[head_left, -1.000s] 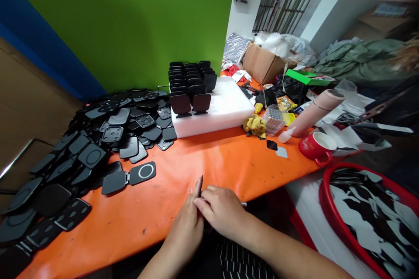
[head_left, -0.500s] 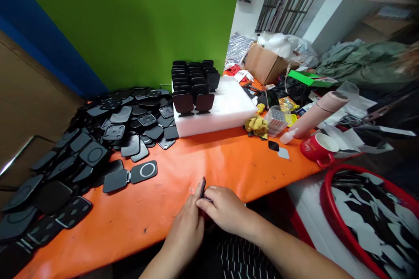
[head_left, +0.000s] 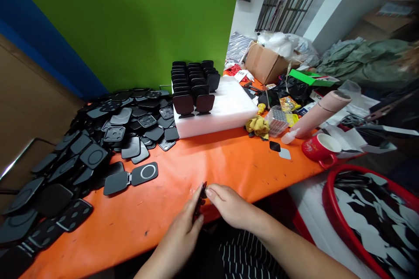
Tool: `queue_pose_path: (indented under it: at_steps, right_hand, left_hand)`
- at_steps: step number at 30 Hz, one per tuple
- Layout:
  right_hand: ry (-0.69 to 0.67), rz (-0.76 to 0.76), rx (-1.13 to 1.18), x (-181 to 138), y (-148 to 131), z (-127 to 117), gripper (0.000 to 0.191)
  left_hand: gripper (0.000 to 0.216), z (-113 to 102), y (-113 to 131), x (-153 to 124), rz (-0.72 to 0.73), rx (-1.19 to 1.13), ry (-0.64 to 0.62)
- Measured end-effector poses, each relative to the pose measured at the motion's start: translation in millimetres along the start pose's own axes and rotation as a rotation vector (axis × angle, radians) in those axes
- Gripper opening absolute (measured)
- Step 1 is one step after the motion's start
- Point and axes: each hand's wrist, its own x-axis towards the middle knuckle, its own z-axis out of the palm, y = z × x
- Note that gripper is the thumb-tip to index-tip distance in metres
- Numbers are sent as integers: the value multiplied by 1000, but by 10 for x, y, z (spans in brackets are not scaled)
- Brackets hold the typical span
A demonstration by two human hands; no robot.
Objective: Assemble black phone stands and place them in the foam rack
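Low over the table's front edge, my left hand (head_left: 183,229) grips a thin black square panel (head_left: 199,202), seen nearly edge-on. My right hand (head_left: 231,205) is closed with its thumb and fingertips at the panel's upper right edge; its lower fingers are hidden. On the orange table (head_left: 176,170) to the left lies an unfolded two-part hinged panel (head_left: 131,178) with a white ring on one half. Beyond it spreads a heap of similar black panels (head_left: 93,155), some with rings or round dots.
A white foam block (head_left: 225,113) bears rows of upright black panels (head_left: 183,103). To the right are a yellow cloth (head_left: 258,126), a clear box (head_left: 277,121), a small bottle (head_left: 290,136), a pink flask (head_left: 322,111) and a red mug (head_left: 316,150). A red tub (head_left: 330,205) holds black and white scraps.
My right hand has shifted slightly right and its fingers have drawn back from over the panel to its edge. More of the panel shows in my left hand.
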Motion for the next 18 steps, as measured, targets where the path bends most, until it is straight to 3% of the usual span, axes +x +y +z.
queue_pose_path:
  at_steps: [4, 9, 13, 18]
  right_hand:
    - [-39, -8, -116, -71, -53, -17, 30]
    - [-97, -12, -177, -120, -10, 8, 30]
    - [-123, 106, 90, -90, 35, 52, 32]
    - [-23, 160, 312, -17, 72, 124, 38]
  left_hand:
    - [61, -51, 42, -93, 45, 321, -29]
    - [59, -42, 64, -165, 12, 510, -57]
    - [55, -10, 104, -192, 16, 541, -29]
    - [43, 13, 157, -100, -43, 389, 16]
